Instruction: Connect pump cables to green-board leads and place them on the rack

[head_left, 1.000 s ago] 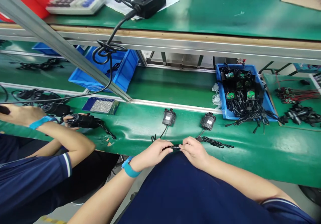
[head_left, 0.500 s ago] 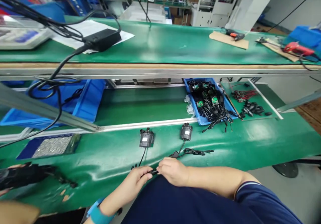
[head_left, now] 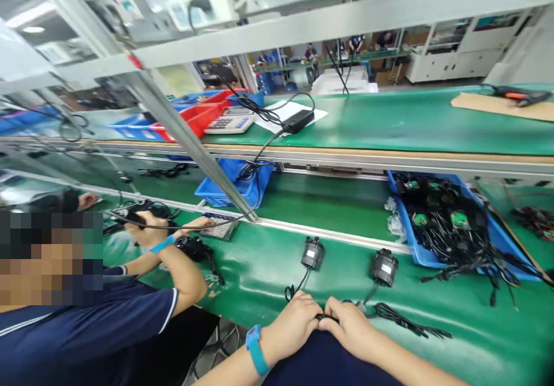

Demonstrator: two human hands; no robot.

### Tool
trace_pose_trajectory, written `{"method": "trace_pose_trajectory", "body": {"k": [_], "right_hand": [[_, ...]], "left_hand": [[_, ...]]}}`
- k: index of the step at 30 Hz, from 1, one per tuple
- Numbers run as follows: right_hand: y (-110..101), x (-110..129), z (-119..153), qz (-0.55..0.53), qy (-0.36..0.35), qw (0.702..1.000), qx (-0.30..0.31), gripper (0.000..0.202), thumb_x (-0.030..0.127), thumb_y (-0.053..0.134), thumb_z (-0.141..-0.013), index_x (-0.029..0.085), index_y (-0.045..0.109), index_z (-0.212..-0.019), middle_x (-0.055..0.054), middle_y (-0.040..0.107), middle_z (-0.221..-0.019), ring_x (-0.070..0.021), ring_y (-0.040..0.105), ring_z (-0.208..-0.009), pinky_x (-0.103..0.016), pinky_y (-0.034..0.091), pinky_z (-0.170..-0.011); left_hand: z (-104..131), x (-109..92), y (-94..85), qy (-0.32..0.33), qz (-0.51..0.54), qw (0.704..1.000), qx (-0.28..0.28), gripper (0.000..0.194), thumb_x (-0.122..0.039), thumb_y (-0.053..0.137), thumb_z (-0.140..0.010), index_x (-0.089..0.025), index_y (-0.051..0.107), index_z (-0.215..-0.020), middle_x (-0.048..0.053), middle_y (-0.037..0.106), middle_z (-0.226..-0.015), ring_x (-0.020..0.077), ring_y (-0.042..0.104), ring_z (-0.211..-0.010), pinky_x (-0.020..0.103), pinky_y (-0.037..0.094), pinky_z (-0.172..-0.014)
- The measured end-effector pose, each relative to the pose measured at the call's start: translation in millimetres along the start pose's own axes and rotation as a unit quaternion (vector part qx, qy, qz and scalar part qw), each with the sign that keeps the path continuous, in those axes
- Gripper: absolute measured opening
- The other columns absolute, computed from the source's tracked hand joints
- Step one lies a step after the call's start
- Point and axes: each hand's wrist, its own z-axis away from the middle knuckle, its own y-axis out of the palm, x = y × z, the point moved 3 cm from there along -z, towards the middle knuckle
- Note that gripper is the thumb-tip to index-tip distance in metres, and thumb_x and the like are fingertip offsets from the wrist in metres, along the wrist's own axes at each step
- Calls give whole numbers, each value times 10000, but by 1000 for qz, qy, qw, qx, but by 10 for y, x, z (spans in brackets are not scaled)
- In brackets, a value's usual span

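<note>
Low in the view, my left hand (head_left: pixel 296 323), with a teal wristband, is closed on a black cable (head_left: pixel 328 317). My right hand (head_left: pixel 351 327) pinches the same cable close beside it. Just beyond my left hand, a black pump-like unit (head_left: pixel 312 254) with a white label stands on the green mat, its cord running toward my hands. Another such unit (head_left: pixel 384 268) stands beyond my right hand. To the right of that hand lies a bundled black cable (head_left: pixel 409 320). My fingers partly hide the cable piece between them.
A blue bin (head_left: pixel 418 242) of black cables and green boards is at the right. A co-worker (head_left: pixel 86 340) sits at the left, hands over the bench. A metal post (head_left: pixel 194 146) and shelf edge (head_left: pixel 346 156) cross the view.
The view has swung left and up, so the co-worker now shows and the bench items appear farther right. Both my hands remain together on the cable.
</note>
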Motion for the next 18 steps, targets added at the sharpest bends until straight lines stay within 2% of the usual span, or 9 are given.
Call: {"method": "trace_pose_trajectory", "body": {"k": [2, 3, 7, 8, 11, 12, 16, 18], "right_hand": [[52, -3, -54, -7, 6, 1000, 22, 408, 425, 376, -1008, 170, 526, -727, -34, 607, -721, -159, 514, -675, -286, 301, -652], [75, -8, -74, -13, 9, 999, 28, 434, 425, 348, -1011, 170, 515, -703, -33, 596, -704, -155, 497, -660, -287, 293, -642], [119, -38, -109, -23, 10, 1000, -4, 260, 439, 556, -875, 182, 535, -844, -5, 573, -728, -151, 479, -686, -266, 300, -649], [137, -50, -115, -20, 6, 1000, 0, 289, 467, 532, -875, 183, 518, -822, -6, 557, -718, -151, 468, -682, -267, 303, -652], [224, -113, -151, -13, -13, 999, 49, 511, 588, 258, -946, 185, 420, -676, -32, 502, -674, -158, 436, -668, -288, 313, -659], [254, -149, -171, -13, -17, 998, 60, 543, 632, 230, -937, 188, 410, -679, -31, 487, -672, -160, 428, -668, -289, 316, -659], [359, -347, -269, -8, 1, 997, 80, 610, 815, 435, -774, 206, 398, -768, 9, 411, -658, -149, 382, -647, -265, 312, -625], [404, -421, -308, -11, 2, 994, 111, 695, 897, 371, -745, 202, 380, -729, 2, 399, -651, -150, 373, -646, -266, 314, -618]], "left_hand": [[39, 7, 13, 4, -16, 1000, -18, 145, -253, 695, -876, -133, 640, -816, 34, 667, -804, 178, 577, -830, 319, 383, -860], [58, 15, 23, 5, -21, 999, -27, 164, -263, 706, -869, -132, 631, -805, 32, 666, -801, 178, 575, -827, 318, 381, -859], [122, 77, 89, 6, -30, 997, -67, 76, -216, 682, -883, -154, 644, -863, 16, 674, -835, 162, 572, -833, 309, 367, -857], [134, 94, 110, 10, -34, 997, -74, 90, -225, 685, -883, -154, 639, -852, 12, 671, -826, 157, 568, -824, 306, 365, -852], [172, 134, 166, 31, -61, 993, -94, 256, -353, 722, -858, -145, 599, -774, 13, 647, -779, 150, 548, -788, 303, 364, -837], [185, 144, 181, 39, -73, 991, -101, 281, -380, 727, -852, -147, 594, -768, 12, 639, -768, 149, 545, -781, 303, 363, -833], [221, 194, 263, 65, -129, 982, -122, 205, -331, 705, -868, -165, 601, -806, 1, 625, -738, 150, 538, -774, 308, 350, -802], [220, 226, 332, 88, -154, 975, -133, 234, -355, 678, -889, -168, 583, -786, -2, 625, -717, 152, 527, -757, 320, 339, -790]]}}
